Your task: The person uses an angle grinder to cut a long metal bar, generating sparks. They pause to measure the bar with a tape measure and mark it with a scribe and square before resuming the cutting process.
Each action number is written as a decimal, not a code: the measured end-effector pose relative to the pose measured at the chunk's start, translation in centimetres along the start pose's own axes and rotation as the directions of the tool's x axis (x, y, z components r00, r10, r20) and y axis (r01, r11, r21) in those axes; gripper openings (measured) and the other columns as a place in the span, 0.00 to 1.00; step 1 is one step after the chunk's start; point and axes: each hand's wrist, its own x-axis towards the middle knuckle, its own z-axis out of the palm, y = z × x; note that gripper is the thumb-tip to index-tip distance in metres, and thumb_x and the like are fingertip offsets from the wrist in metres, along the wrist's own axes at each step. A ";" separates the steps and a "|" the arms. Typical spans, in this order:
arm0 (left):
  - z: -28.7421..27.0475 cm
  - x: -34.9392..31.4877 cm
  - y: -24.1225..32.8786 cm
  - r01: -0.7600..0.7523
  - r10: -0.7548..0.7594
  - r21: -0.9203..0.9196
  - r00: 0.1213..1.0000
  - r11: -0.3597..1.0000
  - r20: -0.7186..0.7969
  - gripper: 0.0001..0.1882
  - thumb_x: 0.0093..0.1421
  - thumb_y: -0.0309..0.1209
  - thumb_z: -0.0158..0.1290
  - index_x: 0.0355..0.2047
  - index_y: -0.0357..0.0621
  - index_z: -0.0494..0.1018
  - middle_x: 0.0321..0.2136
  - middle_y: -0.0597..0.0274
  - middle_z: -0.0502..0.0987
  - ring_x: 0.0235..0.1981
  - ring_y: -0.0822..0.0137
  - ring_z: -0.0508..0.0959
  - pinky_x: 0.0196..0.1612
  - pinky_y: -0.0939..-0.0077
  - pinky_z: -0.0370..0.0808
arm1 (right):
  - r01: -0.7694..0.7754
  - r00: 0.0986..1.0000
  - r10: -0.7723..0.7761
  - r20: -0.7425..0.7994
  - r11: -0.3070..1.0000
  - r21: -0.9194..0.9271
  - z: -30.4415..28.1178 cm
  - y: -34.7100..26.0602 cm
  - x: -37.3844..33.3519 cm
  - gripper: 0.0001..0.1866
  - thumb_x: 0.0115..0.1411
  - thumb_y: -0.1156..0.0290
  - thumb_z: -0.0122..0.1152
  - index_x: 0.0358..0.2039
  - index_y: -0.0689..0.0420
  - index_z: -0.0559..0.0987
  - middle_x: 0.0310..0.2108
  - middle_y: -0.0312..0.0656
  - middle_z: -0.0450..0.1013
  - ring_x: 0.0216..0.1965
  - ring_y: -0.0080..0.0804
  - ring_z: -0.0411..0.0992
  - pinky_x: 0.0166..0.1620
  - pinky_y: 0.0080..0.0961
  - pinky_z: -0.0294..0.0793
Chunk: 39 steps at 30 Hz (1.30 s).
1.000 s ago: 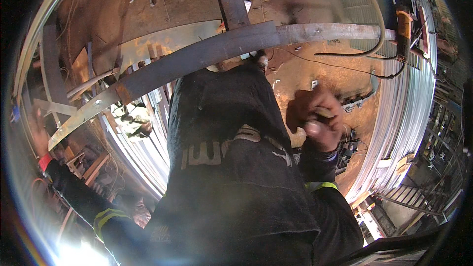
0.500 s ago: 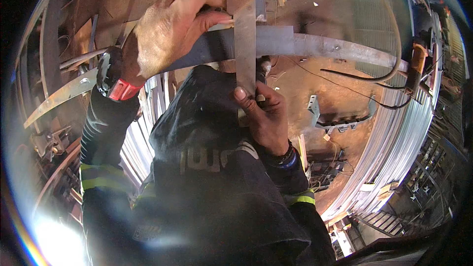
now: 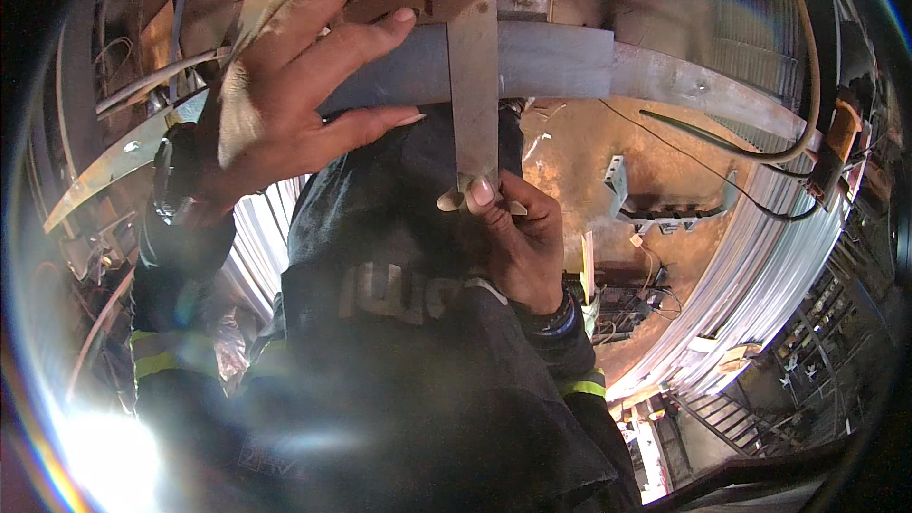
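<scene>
Since half a second ago we have drawn the steel square (image 3: 472, 76) closer and higher in the head view, and our left hand (image 3: 304, 85) now spreads wider over it. That hand lies with fingers apart, pressing the square's short leg flat against the curved steel band (image 3: 608, 62) that arcs across the upper part of the view. Our right hand (image 3: 518, 228) pinches the lower end of the long blade, thumb and forefinger closed on it just below the band's lower edge.

To do this well, we judge that the short leg must sit flush along the band with no rock (a curved edge gives only a small seat), while the right hand only steadies the blade and does not twist it. Rusty floor (image 3: 665, 147) shows below.
</scene>
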 end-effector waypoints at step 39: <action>-0.9 1.0 -0.7 -0.132 0.127 0.090 0.990 0.987 0.062 0.43 0.42 0.32 0.72 0.60 0.48 0.66 0.62 0.43 0.65 0.61 0.41 0.68 0.61 0.51 0.67 | 0.079 0.995 -0.077 -0.063 0.997 0.025 1.0 0.0 0.0 0.14 0.69 0.61 0.58 0.38 0.59 0.82 0.21 0.24 0.67 0.22 0.10 0.58 0.24 0.15 0.55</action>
